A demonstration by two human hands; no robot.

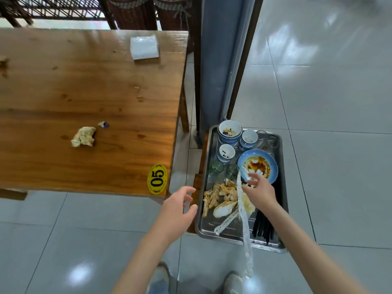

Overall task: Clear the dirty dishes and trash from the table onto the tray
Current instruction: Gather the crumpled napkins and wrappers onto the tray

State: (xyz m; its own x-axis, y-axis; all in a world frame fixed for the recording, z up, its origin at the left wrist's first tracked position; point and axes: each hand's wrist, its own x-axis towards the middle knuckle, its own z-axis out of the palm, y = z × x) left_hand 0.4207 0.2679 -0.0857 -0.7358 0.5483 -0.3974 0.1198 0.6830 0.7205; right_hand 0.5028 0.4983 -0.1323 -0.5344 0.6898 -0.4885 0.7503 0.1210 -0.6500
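Steel rectangular tray (282, 187) holds stacked glazed bowls (230, 132); right hand (259, 193) pinches a long crinkled wrapper (246, 228) above it (left hand (177, 209) fingers loose, empty). Crumpled napkin (83, 136) sits on wood tabletop (63, 92).

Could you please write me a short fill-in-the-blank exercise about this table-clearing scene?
1. The yellow sticker on the table reads ____.
2. The crumpled napkin lies on the ____.
3. The blue plate sits in the metal ____.
4. The black chopsticks lie nearest the tray's ____ edge.

Missing words: 05; table; tray; right
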